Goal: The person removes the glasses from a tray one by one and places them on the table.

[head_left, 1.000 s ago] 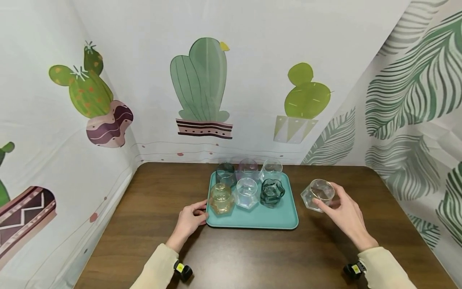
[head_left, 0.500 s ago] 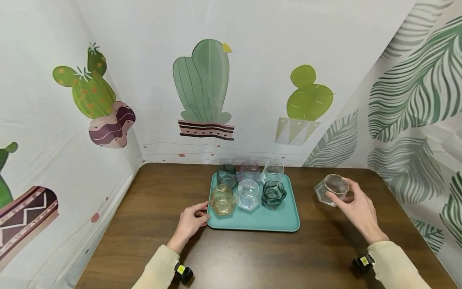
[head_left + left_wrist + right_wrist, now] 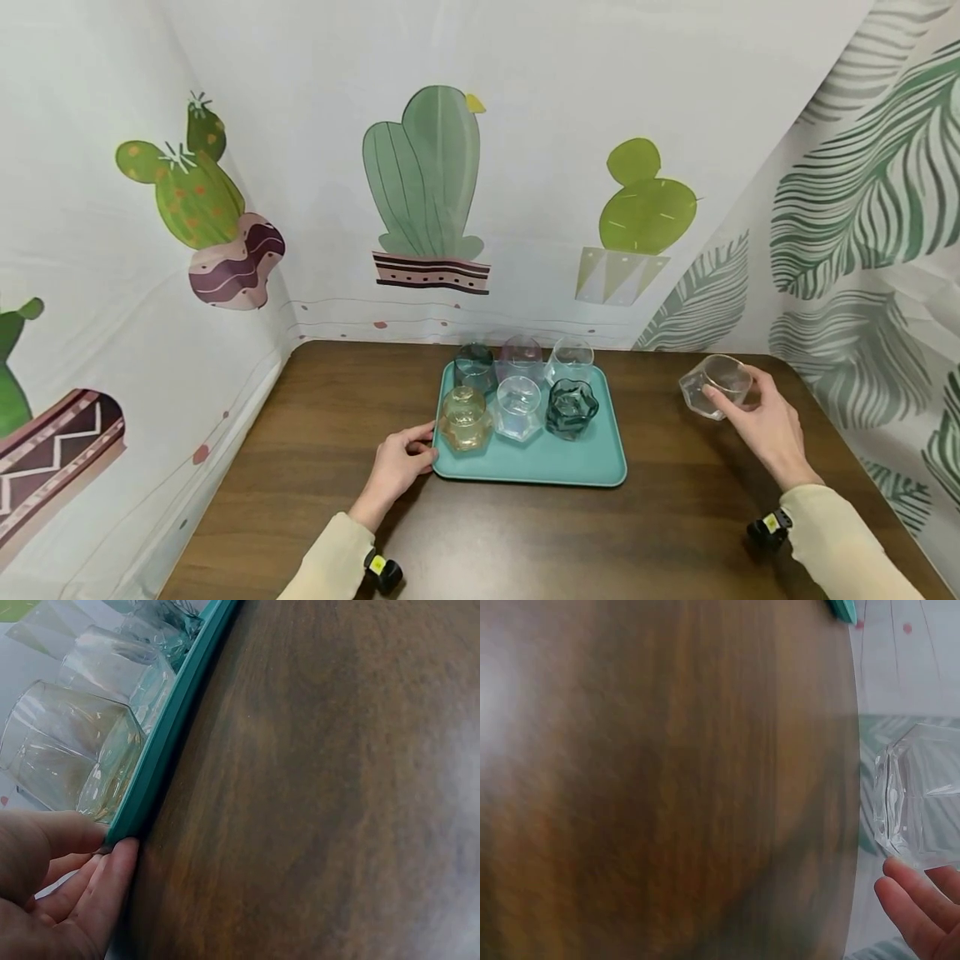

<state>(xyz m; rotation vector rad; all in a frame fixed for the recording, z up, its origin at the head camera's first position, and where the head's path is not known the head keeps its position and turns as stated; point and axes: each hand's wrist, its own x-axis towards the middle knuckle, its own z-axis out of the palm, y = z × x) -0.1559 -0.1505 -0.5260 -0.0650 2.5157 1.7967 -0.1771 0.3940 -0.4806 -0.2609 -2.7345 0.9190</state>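
My left hand (image 3: 397,465) pinches the near left edge of a teal tray (image 3: 540,468), thumb above and fingers against its outer side in the left wrist view. Two rows of glasses stand on the tray. In the front row are an amber glass (image 3: 465,432), a clear glass (image 3: 517,410) with a hexagonal foot, and a dark wavy glass (image 3: 572,412). Behind them stand a dark tinted glass (image 3: 474,371), a purple-tinted glass (image 3: 521,357) and another clear glass (image 3: 572,358). Off to the right, my right hand (image 3: 772,421) grips a clear faceted glass (image 3: 922,799), tilted, with its base toward the left.
A brown wooden table (image 3: 315,400) lies under everything. At its back edge rises a white cloth wall (image 3: 540,200) printed with cacti and leaves, and more of this cloth hangs on both sides.
My right hand has carried the clear faceted glass farther right and slightly back, away from the tray. My left hand has kept its grip on the tray edge.
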